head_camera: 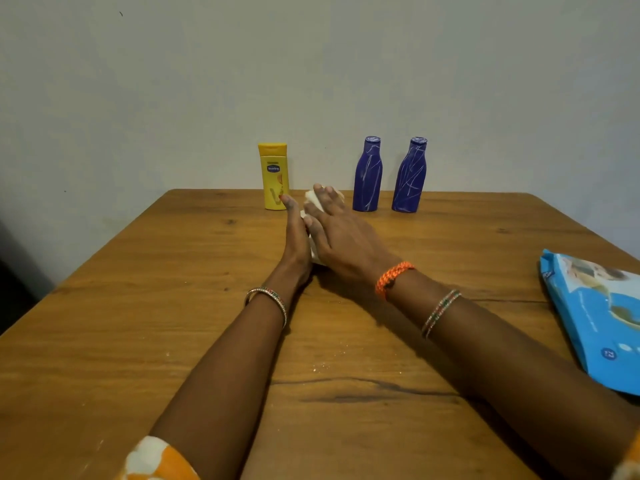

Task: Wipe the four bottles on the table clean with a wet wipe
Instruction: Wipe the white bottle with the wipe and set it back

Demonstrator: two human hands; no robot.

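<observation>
Wipe pack (602, 317) at table's (138, 323) near right edge, both hands mid-table around a white object, left hand (296, 239) flat-fingered beside it, right hand (341, 233) covering it, yellow bottle (274, 176) and two blue bottles (367, 174) (410, 175) upright at far edge.

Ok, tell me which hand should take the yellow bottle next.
Left, probably. The left hand lies nearest the yellow bottle, fingertips almost at its base. The right hand is laid over a white thing, possibly the wipe, and sits farther away.

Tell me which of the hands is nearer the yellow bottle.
Left. The left hand has fingertips beside the yellow bottle; the right hand lies farther right.
</observation>
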